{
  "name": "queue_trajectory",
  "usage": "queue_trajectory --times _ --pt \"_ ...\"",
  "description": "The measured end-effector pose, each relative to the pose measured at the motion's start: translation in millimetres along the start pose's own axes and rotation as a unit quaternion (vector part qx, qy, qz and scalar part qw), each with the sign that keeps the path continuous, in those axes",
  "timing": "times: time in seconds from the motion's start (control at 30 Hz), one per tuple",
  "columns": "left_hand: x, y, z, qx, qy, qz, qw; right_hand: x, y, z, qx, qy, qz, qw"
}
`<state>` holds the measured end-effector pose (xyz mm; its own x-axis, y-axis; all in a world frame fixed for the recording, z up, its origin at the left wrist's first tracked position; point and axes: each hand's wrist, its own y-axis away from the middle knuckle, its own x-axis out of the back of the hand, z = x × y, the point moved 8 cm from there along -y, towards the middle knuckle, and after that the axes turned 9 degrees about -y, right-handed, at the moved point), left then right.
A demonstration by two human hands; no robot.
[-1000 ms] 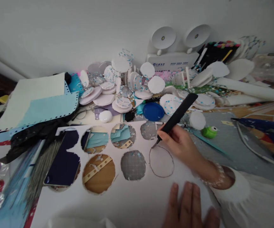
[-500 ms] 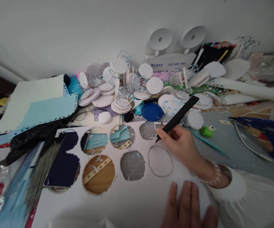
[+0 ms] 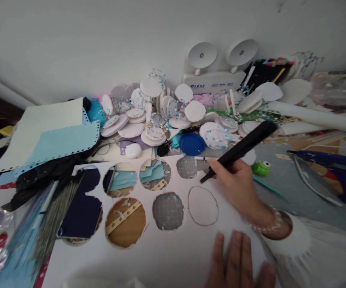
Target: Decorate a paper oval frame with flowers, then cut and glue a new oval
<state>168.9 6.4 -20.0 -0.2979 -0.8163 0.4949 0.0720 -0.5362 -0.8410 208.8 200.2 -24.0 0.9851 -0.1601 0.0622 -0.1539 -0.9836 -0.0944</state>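
Note:
My right hand (image 3: 240,192) is closed around a thick black pen (image 3: 241,148). The pen leans up to the right, its tip just above and beyond a circle outline (image 3: 203,205) on the white sheet (image 3: 167,256); I cannot tell whether the tip touches. Nearer to me, my left hand (image 3: 235,262) lies flat on the sheet with its fingers stretched out, partly cut off by the frame's bottom edge. Several rough-edged round holes pierce the sheet left of and behind the outline. A dark phone-like slab (image 3: 81,212) shows through the leftmost holes.
White discs (image 3: 195,111) with blue-dotted trim crowd the back, around a blue round lid (image 3: 192,144). A twin-lamp unit (image 3: 215,80) stands by the wall. At right lie a green frog-like figure (image 3: 262,168) and a blue glue gun (image 3: 325,158). Papers (image 3: 43,124) and wires (image 3: 53,216) are at left.
My right hand has moved slightly right and the pen has tilted lower, its tip shifting a little right. My left hand stays flat on the sheet. The whole view has shifted slightly.

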Motion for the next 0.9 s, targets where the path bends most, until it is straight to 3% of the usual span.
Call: queue_trajectory --times 0.13,0.4,0.47,0.53,0.6,0.73,0.9 --pt "-0.4 3 0 -0.027 0.0 -0.004 1.0 18 -1 -5 0.023 -0.057 0.04 0.997" --pt "0.7 7 -3 -0.164 0.013 -0.1 0.981 33 -6 -36 0.063 -0.146 -0.011 0.987" --pt "-0.2 6 -11 -0.216 0.039 -0.163 0.962 40 -7 -40 0.071 -0.149 -0.029 0.986" --pt "-1.6 7 -20 -0.277 0.08 -0.267 0.92 49 -6 -41 0.075 -0.137 -0.05 0.986" --pt "3.1 1 -35 -0.293 0.105 -0.353 0.882 59 -3 -38 0.076 -0.112 -0.077 0.988" --pt "16.7 -26 -65 -0.246 0.118 -0.468 0.841 72 3 -33 0.074 -0.045 -0.147 0.985" --pt "5.1 -58 -99 -0.131 0.047 -0.518 0.844 55 7 -41 0.09 -0.002 -0.265 0.96"
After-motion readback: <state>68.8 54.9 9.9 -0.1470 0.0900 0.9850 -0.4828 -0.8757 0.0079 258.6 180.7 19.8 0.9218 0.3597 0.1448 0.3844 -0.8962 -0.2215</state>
